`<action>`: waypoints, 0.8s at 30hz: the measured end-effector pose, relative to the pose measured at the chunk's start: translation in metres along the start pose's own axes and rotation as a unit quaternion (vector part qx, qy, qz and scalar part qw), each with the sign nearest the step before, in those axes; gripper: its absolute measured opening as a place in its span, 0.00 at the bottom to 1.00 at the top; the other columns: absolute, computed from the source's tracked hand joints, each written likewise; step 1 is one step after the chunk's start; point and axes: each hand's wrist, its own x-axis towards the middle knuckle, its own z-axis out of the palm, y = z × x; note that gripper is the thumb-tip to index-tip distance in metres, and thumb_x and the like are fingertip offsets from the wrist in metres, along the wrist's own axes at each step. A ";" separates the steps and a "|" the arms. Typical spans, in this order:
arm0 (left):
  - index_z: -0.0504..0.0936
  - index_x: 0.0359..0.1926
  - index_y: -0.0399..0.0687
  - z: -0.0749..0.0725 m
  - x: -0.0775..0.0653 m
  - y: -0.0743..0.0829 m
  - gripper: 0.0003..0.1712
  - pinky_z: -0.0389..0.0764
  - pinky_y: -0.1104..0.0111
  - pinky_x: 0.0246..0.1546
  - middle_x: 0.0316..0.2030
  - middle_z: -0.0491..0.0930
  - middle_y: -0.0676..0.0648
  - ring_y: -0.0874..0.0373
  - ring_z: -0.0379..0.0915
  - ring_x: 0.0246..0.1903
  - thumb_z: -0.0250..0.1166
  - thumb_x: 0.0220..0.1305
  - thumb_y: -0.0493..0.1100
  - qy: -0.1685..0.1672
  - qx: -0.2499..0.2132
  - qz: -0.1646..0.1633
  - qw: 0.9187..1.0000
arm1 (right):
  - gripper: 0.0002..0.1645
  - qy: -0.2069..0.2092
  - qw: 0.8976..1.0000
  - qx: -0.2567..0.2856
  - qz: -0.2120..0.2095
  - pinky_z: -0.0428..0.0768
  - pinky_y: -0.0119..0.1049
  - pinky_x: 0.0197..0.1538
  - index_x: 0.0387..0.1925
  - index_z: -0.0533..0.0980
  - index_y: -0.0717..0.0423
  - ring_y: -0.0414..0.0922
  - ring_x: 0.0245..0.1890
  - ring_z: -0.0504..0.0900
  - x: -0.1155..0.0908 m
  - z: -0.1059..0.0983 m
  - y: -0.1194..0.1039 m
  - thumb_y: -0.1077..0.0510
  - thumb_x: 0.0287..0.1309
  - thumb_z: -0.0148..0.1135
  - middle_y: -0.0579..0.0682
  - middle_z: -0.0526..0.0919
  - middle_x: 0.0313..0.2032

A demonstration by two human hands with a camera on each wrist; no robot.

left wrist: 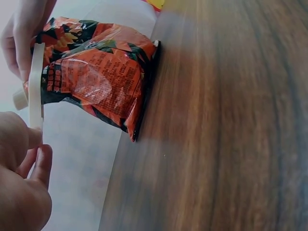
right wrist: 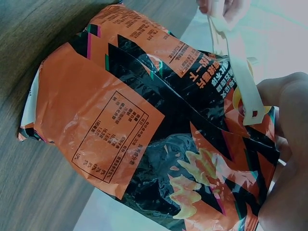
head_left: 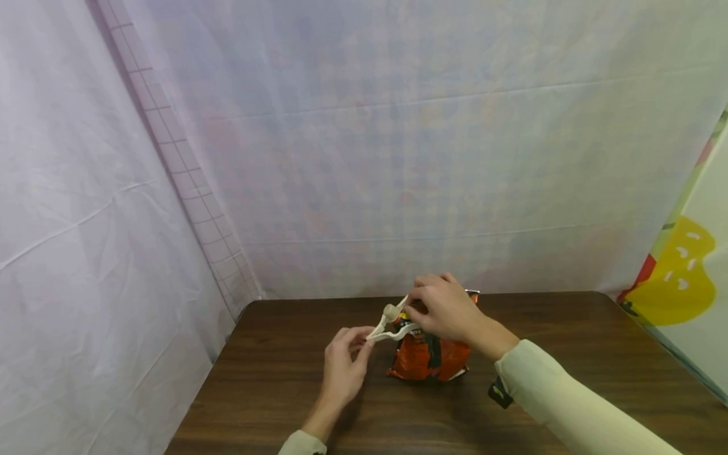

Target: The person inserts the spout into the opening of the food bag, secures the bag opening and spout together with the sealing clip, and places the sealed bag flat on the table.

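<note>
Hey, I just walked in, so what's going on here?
At a wooden table, a person is handling an orange and black bag and a white clip. The left hand pinches one end of the clip, while the right hand holds the bag near its top. The clip's two arms stand apart with the bag's top apparently between them, so it is not closed yet.

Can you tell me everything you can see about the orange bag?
The bag is orange and black, thin, shiny and crinkly, like plastic. It has printed writing, a boxed chart, yellow pictures and pointy bottom corners. It looks plump and stands roughly upright on the table. The right grip holds its top end, and one arm of an open, pale clip crosses it near the top. I can't tell whether the bag itself is open.
</note>
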 end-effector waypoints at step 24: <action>0.91 0.49 0.44 0.006 0.006 0.001 0.10 0.91 0.68 0.49 0.40 0.85 0.46 0.54 0.85 0.43 0.73 0.69 0.31 0.004 -0.007 0.006 1.000 | 0.06 0.005 1.000 -0.001 0.000 0.76 0.54 0.55 0.35 0.88 0.39 0.39 0.35 0.75 -0.002 0.000 0.000 0.47 0.70 0.72 0.36 0.77 0.32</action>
